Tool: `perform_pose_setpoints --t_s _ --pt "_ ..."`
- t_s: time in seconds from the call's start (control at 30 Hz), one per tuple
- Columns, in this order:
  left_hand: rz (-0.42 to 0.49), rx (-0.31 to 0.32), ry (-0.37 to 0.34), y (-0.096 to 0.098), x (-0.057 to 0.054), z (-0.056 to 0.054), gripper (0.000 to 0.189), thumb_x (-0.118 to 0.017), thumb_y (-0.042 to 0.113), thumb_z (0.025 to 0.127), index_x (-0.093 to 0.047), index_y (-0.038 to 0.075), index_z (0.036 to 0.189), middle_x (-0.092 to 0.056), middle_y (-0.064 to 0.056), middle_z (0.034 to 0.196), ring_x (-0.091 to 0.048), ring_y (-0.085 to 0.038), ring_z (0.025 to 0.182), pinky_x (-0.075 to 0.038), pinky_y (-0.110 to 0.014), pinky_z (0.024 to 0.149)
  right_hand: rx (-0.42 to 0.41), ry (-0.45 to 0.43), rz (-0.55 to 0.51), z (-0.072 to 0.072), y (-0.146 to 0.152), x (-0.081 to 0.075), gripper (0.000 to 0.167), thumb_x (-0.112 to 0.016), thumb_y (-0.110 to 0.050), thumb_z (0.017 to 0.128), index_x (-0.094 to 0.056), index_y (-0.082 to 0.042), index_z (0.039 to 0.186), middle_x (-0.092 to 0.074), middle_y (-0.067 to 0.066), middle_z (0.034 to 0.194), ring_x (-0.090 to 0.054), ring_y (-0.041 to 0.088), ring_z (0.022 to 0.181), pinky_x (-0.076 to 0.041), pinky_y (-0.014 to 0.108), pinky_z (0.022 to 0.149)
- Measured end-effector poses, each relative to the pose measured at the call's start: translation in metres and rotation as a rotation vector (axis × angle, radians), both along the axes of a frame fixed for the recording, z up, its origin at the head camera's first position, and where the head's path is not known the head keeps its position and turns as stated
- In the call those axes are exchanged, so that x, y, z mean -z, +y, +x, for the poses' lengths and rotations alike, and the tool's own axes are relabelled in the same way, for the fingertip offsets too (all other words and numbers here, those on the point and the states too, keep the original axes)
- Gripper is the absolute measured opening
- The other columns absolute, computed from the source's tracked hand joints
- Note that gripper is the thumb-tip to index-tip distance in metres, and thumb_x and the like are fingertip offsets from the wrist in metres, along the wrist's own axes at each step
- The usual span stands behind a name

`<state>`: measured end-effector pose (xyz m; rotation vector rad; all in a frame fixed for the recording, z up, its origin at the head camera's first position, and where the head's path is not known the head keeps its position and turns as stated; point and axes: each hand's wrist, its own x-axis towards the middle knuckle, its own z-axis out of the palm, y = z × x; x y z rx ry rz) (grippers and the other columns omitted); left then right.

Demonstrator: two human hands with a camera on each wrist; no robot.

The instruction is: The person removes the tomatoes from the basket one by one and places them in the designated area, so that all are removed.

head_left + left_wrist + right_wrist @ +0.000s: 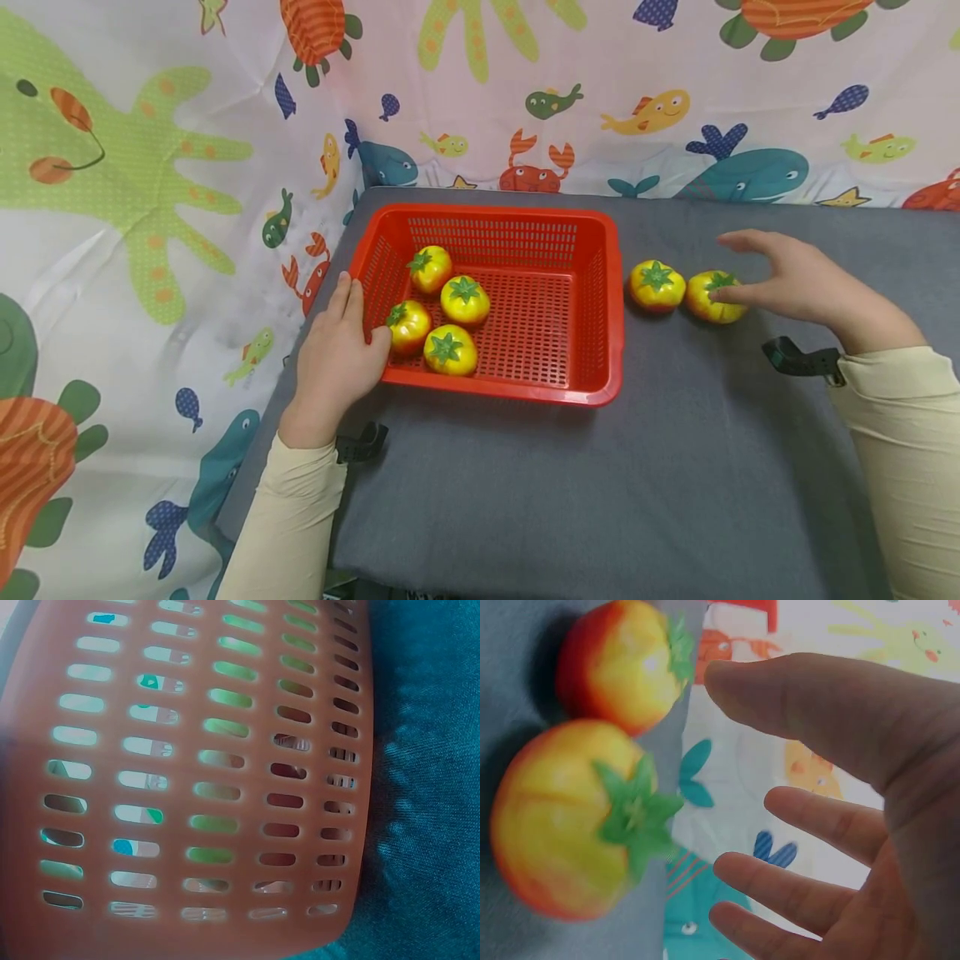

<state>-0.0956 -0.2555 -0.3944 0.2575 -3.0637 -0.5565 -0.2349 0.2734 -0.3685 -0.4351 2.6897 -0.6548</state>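
A red plastic basket [525,389] holds several yellow-red toy tomatoes [465,302] with green star-shaped tops, grouped at its left. My left hand [336,362] rests against the basket's left side, fingers fairly straight, thumb over the rim. The left wrist view is filled by the slotted basket wall [172,780], and no fingers show there. To the right of the basket, two more tomatoes lie side by side, a nearer-basket one [657,286] and an outer one [712,302]. My right hand [806,279] hovers over the outer tomato with thumb and fingers spread, holding nothing.
A grey cloth [525,492] covers the table. Behind and to the left hangs a white curtain [480,117] printed with sea animals. Each wrist carries a black strap mount [806,360].
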Motion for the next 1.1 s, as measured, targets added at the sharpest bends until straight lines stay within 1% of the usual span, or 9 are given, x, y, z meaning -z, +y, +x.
perform_pose_setpoints --t_s 0.23,0.47,0.7,0.83,1.1 --pt "0.006 0.002 0.003 0.0 0.0 0.001 0.08 -0.049 0.034 0.099 -0.02 0.008 0.168 -0.011 -0.011 0.177 -0.041 -0.048 0.144 -0.044 -0.069 0.108 -0.024 0.004 -0.005 0.0 -0.024 -0.017 0.089 -0.08 -0.044 0.091 -0.038 -0.006 0.161 -0.038 0.032 0.16 -0.032 0.054 0.144 -0.033 0.079 0.106" --pt "0.017 0.008 -0.002 -0.001 0.0 0.001 0.081 -0.049 0.035 0.098 -0.018 0.009 0.168 -0.01 -0.009 0.177 -0.04 -0.046 0.145 -0.045 -0.069 0.107 -0.046 0.018 -0.016 0.0 -0.048 -0.031 0.087 -0.078 -0.046 0.092 -0.039 -0.011 0.162 -0.039 0.028 0.161 -0.032 0.051 0.145 -0.035 0.08 0.104" --pt "0.021 0.01 -0.006 -0.002 -0.001 0.001 0.083 -0.05 0.035 0.098 -0.017 0.009 0.169 -0.009 -0.009 0.177 -0.04 -0.046 0.145 -0.046 -0.068 0.106 -0.073 0.034 -0.046 0.003 -0.078 -0.041 0.079 -0.076 -0.043 0.094 -0.044 -0.011 0.159 -0.042 0.025 0.161 -0.034 0.049 0.146 -0.038 0.078 0.104" --pt "0.018 0.017 0.003 -0.003 0.0 0.0 0.082 -0.051 0.034 0.098 -0.019 0.007 0.168 -0.011 -0.01 0.177 -0.041 -0.046 0.144 -0.045 -0.068 0.107 -0.089 0.031 -0.055 0.004 -0.097 -0.047 0.079 -0.075 -0.044 0.094 -0.044 -0.011 0.159 -0.043 0.022 0.161 -0.037 0.047 0.146 -0.04 0.077 0.105" --pt "0.021 0.024 0.005 -0.006 0.001 -0.001 0.082 -0.05 0.034 0.098 -0.018 0.007 0.168 -0.012 -0.01 0.177 -0.04 -0.045 0.145 -0.045 -0.067 0.107 -0.145 0.033 -0.078 0.004 -0.137 -0.055 0.076 -0.075 -0.039 0.095 -0.046 -0.008 0.158 -0.047 0.021 0.157 -0.041 0.044 0.143 -0.047 0.07 0.103"
